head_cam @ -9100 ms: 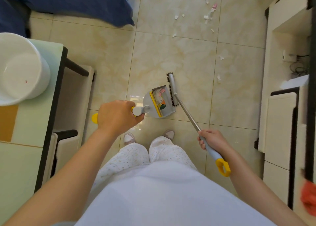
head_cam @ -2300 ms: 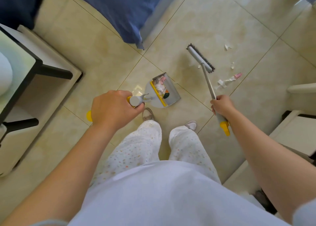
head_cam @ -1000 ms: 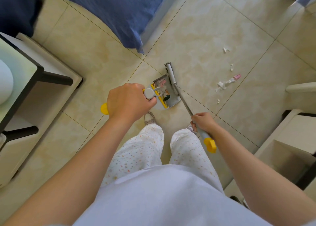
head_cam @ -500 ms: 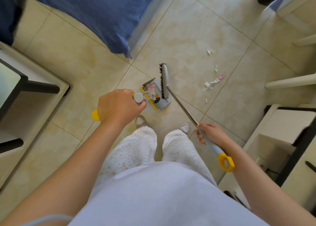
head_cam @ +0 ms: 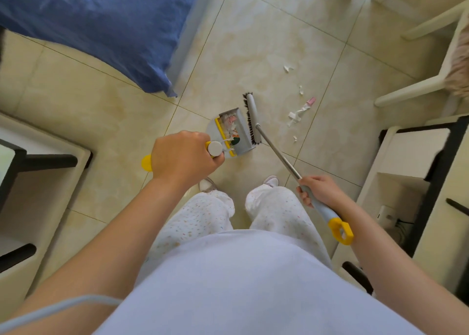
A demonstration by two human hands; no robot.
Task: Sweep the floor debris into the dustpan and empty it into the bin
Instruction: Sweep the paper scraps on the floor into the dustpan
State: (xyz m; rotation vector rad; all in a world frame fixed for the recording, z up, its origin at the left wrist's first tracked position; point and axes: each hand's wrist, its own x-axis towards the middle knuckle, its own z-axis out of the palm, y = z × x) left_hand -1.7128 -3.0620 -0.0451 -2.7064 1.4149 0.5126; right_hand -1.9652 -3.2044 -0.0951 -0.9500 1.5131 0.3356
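Note:
A grey dustpan (head_cam: 242,142) with a yellow comb sits on the tiled floor in front of my feet, with paper scraps and a colourful wrapper inside. My left hand (head_cam: 184,157) is shut on its long handle. My right hand (head_cam: 319,191) grips the broom handle (head_cam: 279,154). The broom head (head_cam: 252,117) lies right against the dustpan's open edge. Loose debris (head_cam: 298,112), white paper bits and a pink piece, is scattered on the floor to the right of the broom. No bin is in view.
A blue bedcover (head_cam: 101,22) hangs over the floor at the upper left. A low white-and-black table (head_cam: 38,162) stands at the left. White shelving (head_cam: 416,172) lines the right side, and a white chair (head_cam: 431,81) is at the upper right.
The broom swept from the debris towards the dustpan and now rests against its edge. The view has shifted slightly; both hands keep their grips.

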